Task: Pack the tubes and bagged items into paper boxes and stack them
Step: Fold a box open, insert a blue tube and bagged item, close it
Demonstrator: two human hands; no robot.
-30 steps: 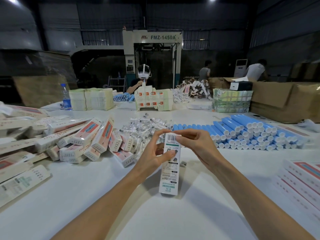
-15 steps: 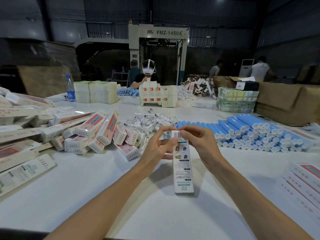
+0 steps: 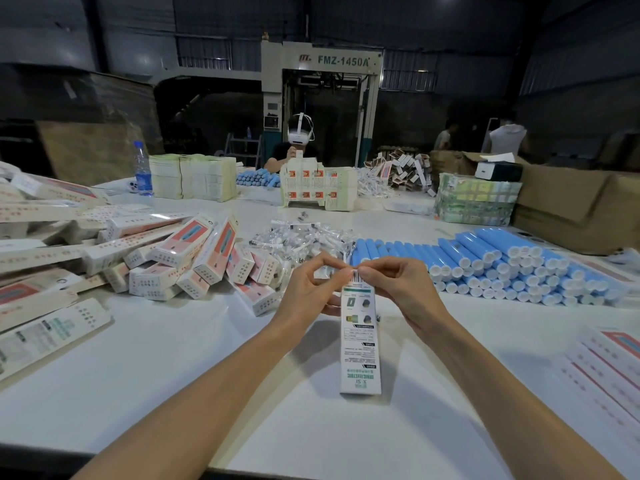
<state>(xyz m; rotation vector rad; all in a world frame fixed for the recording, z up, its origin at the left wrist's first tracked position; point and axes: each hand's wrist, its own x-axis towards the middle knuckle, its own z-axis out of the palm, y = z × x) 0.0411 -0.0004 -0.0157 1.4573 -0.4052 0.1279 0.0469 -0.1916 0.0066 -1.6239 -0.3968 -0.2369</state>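
Note:
A long white paper box (image 3: 359,341) stands nearly upright on the white table (image 3: 173,368) in front of me, printed side toward me. My left hand (image 3: 308,296) pinches its top end from the left, other fingers behind the box. My right hand (image 3: 398,289) pinches the top flap from the right. Blue tubes (image 3: 485,268) lie in rows to the right behind my hands. A heap of clear bagged items (image 3: 304,240) sits just behind my hands. Filled pink-and-white boxes (image 3: 194,261) are piled to the left.
Flat unfolded cartons lie at the far left (image 3: 45,334) and the right edge (image 3: 606,368). Across the table another person (image 3: 294,147) in a headset works behind a box stack (image 3: 317,185). A water bottle (image 3: 142,169), paper stacks (image 3: 194,180) and cardboard cartons (image 3: 575,206) line the far side.
The box has shifted slightly right and tipped more upright, and both hands have drawn together to pinch at its top flap.

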